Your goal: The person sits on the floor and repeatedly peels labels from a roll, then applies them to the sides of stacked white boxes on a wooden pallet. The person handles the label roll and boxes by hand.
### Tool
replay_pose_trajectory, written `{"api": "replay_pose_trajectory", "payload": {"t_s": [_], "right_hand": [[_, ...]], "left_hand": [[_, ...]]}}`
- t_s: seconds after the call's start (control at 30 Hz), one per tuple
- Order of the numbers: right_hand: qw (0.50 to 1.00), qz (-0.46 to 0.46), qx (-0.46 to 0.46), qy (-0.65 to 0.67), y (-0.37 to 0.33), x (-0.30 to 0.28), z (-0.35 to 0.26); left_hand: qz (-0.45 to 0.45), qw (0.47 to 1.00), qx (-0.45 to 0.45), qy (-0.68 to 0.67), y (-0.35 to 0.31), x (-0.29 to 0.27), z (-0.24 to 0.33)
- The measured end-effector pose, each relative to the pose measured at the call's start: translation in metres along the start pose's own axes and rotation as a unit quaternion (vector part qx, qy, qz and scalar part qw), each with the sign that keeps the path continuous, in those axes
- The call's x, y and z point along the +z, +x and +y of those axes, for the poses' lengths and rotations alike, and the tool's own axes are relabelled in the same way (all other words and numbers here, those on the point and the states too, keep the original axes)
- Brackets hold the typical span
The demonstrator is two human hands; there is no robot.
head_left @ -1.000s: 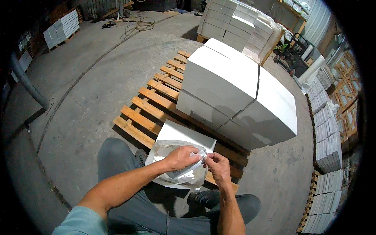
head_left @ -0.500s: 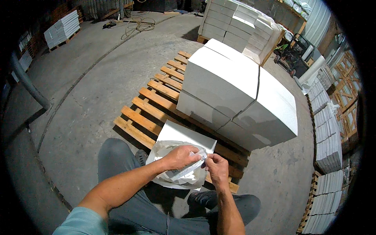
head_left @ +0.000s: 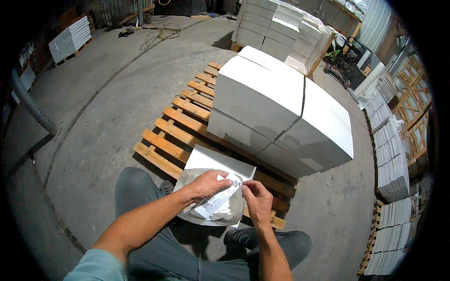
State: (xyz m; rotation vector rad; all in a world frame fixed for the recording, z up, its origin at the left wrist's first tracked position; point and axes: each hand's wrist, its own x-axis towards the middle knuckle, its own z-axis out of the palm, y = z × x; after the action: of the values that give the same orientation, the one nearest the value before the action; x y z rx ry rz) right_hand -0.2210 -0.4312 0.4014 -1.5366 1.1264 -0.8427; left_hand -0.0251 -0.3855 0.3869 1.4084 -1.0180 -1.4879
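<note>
My left hand (head_left: 209, 184) is closed on a white printed paper label (head_left: 220, 199), thumb on top. My right hand (head_left: 258, 199) pinches at the label's upper right end, fingertips pressed together; whether they grip the label's corner or its backing is too small to tell. Under both hands lies a crumpled clear plastic bag (head_left: 188, 177) with more white paper pieces in it. The bag rests on a white flat panel (head_left: 220, 160) at the near edge of a wooden pallet (head_left: 161, 151).
Large white blocks (head_left: 281, 100) bound by a dark strap stand on the pallet, just beyond my hands. More stacked blocks (head_left: 267, 28) are behind them. Stacked white slabs (head_left: 393, 164) line the right side. A coiled hose (head_left: 161, 35) lies on the concrete floor, far left.
The label has turned, so its printed face shows more fully now. My right fingertips have shifted slightly at its end. The whole view has moved a little.
</note>
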Motion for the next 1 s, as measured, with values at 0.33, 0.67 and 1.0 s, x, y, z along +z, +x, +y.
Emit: {"api": "replay_pose_trajectory", "payload": {"t_s": [0.33,0.67,1.0], "right_hand": [[0.989,-0.083,0.114,0.048,0.006,-0.005,0.003],[0.990,-0.062,0.112,0.060,0.007,-0.005,0.008],[0.981,-0.128,0.138,0.049,0.007,-0.004,0.000]], "left_hand": [[0.018,0.985,0.067,0.156,-0.006,0.007,-0.002],[-0.029,0.988,-0.029,-0.147,-0.008,0.011,0.012],[0.011,0.997,0.020,0.076,-0.009,0.017,0.001]]}}
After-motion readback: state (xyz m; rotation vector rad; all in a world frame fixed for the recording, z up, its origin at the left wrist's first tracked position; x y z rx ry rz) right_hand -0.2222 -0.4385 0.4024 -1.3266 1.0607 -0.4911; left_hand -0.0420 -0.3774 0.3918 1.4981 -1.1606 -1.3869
